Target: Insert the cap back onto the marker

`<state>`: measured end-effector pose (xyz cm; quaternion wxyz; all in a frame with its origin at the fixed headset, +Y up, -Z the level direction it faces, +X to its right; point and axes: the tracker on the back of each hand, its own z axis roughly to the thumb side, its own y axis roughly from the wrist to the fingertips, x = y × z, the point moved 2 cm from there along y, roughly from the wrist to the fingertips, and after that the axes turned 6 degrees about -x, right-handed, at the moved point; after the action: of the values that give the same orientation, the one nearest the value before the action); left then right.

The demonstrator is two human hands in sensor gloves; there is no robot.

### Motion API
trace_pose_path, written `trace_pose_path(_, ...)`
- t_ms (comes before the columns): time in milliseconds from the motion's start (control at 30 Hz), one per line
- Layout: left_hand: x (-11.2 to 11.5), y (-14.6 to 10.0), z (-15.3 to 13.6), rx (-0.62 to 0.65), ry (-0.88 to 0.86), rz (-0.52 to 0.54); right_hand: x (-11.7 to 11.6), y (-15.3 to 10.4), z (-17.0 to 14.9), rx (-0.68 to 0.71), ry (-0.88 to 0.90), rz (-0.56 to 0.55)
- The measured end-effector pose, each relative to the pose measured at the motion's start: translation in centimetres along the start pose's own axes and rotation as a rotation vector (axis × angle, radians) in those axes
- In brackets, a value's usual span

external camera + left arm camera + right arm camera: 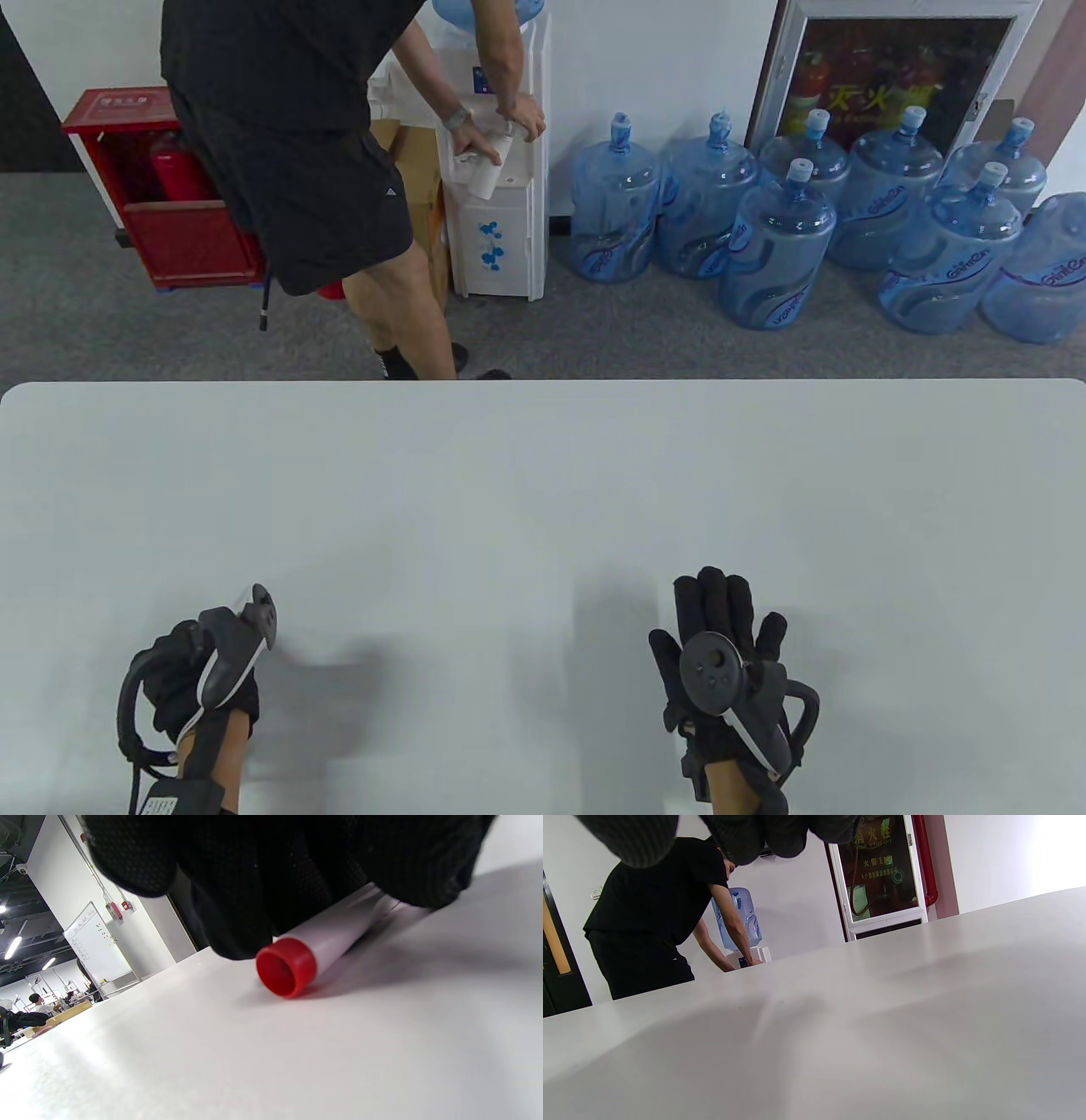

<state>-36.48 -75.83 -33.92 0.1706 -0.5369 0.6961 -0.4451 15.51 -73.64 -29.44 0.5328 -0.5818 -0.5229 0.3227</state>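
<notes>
A marker [339, 929] with a white barrel and a red hollow end [286, 967] lies on the white table [543, 492]. My left hand [254, 878] is curled over it and grips the barrel against the table top. In the table view the left hand [191, 671] sits at the bottom left, closed, and hides the marker. My right hand [721, 628] rests flat at the bottom right with fingers stretched out and holds nothing; its fingertips [746, 836] hang in at the top of the right wrist view. I cannot tell whether the red end is the cap.
Beyond the table's far edge a person in black [297, 127] stands at a white water dispenser [501, 195]. Several blue water jugs [780, 246] stand on the grey floor. A red cabinet [161, 195] is at the far left.
</notes>
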Motion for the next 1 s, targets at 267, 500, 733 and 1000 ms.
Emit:
trace_pose_path(267, 0.0, 0.0, -0.1, -0.01, -0.044, 0.02, 0.0, 0.0, 0.0, 0.002, 0.004, -0.001)
trace_pose_path(500, -0.2, -0.2, -0.2, -0.01, -0.096, 0.054, -0.1, 0.0, 0.2, 0.008, 0.012, 0.001)
trace_pose_path(733, -1.0, -0.8, -0.5, -0.001, -0.099, 0.105, 0.2, -0.1, 0.4, 0.018, 0.027, -0.01)
trace_pose_path(1000, -5.6, -4.2, -1.1, 0.066, -0.258, 0.274, 1.1, -0.4, 0.7, 0.03, 0.055, -0.038)
